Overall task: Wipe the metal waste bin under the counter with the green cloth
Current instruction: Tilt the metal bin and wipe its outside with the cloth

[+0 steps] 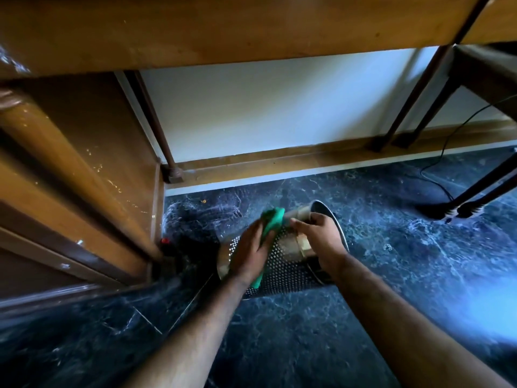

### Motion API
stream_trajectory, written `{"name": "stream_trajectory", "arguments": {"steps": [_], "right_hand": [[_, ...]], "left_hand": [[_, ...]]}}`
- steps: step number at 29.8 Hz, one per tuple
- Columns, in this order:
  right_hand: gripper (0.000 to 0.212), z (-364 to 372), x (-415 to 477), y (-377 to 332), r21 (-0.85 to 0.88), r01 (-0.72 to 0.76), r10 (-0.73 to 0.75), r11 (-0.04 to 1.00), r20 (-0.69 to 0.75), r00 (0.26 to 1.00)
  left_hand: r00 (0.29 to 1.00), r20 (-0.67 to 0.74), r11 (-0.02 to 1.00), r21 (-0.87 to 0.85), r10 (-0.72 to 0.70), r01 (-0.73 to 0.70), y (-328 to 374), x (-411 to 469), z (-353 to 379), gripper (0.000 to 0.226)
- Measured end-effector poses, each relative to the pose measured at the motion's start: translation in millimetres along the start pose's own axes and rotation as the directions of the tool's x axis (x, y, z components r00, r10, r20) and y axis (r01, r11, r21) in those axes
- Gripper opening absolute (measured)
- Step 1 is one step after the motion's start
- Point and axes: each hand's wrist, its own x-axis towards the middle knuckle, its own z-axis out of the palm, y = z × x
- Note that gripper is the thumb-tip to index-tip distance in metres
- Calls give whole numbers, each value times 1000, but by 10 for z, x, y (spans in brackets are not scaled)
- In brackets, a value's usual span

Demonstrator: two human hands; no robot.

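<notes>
The perforated metal waste bin [288,264] lies on its side on the dark marble floor, its open mouth turned to the right. My left hand [249,254] presses the green cloth [272,222] flat against the bin's upper side near its base. The cloth sticks out above and below my palm. My right hand [319,239] grips the bin at its rim end, fingers curled over the smooth metal band.
A brown wooden cabinet [84,169] stands close on the left. The wooden counter [223,29] hangs overhead, with dark legs [402,107] and a black cable [439,163] at the right. A small red-topped object [165,242] sits by the cabinet's foot.
</notes>
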Motion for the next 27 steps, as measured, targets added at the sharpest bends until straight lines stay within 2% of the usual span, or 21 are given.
{"name": "stream_trajectory", "arguments": {"steps": [2, 3, 6, 9, 11, 13, 15, 18, 20, 21, 23, 25, 27], "right_hand": [[14, -26, 30, 23, 7, -57, 58, 998, -40, 998], [11, -49, 39, 43, 2, -59, 59, 998, -10, 998], [4, -34, -33, 59, -120, 58, -40, 991, 151, 988], [21, 49, -126, 84, -196, 147, -96, 970, 250, 964], [18, 88, -135, 63, -226, 201, -130, 953, 295, 947], [4, 101, -123, -5, -316, 287, -182, 904, 321, 929], [17, 109, -89, -60, -446, 339, -219, 828, 299, 929], [16, 98, -37, -114, -572, 360, -236, 737, 282, 930], [9, 86, 1, -115, -643, 373, -246, 668, 282, 927], [7, 78, 19, -109, -672, 383, -256, 634, 285, 924], [12, 78, 44, -101, -734, 392, -251, 554, 301, 920], [15, 124, 55, -70, -786, 410, -222, 463, 345, 912], [19, 184, 56, -55, -818, 421, -190, 392, 376, 907]], "left_hand": [[992, -70, 990, 87, -101, 107, -300, -84, -102, 46], [976, -56, 973, 85, -210, 214, -418, -53, -150, 44], [828, 49, 828, 91, -558, 553, -639, 171, -296, 46], [730, 160, 731, -68, -664, 679, -499, 433, -320, 65], [730, 219, 697, -216, -648, 684, -231, 612, -270, 81], [769, 182, 704, -318, -612, 635, 113, 755, -197, 86], [843, 57, 798, -294, -535, 526, 448, 819, -125, 72], [924, -126, 918, -223, -362, 329, 735, 787, 15, 50], [941, -188, 942, -239, -281, 234, 805, 722, 48, 40], [933, -207, 931, -284, -294, 230, 817, 685, 27, 37], [884, -208, 829, -485, -419, 279, 780, 617, -57, 35], [778, -156, 613, -715, -608, 336, 684, 534, -187, 32], [679, -72, 410, -841, -730, 352, 563, 456, -318, 34]]}}
